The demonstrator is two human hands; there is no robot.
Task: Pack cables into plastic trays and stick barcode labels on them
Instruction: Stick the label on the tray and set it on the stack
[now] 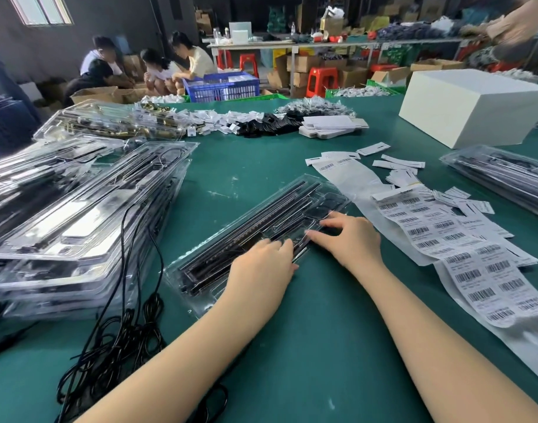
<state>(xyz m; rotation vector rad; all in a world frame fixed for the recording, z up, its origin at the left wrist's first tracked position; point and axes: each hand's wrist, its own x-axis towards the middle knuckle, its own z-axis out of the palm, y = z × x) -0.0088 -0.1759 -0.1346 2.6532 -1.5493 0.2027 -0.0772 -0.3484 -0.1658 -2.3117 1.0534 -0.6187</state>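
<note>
Both the left hand [263, 264] and right hand [351, 236], fingers flat, should press evenly along the long clear plastic tray [231, 239] on the green tabletop [322, 331], seating the cables.

Bare green desk [322, 346] is lying open between the forearms; a tall stack of clear plastic trays [78, 215] is crowding the left, white barcode label sheets [444, 239] covering the right.

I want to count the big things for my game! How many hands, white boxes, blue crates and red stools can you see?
Hands on the clear plastic tray: 2, the left hand and the right hand
White box: 1
Blue crate: 1
Red stools: 2 plainly seen; others farther back are too hidden to count
Total: 6
</note>
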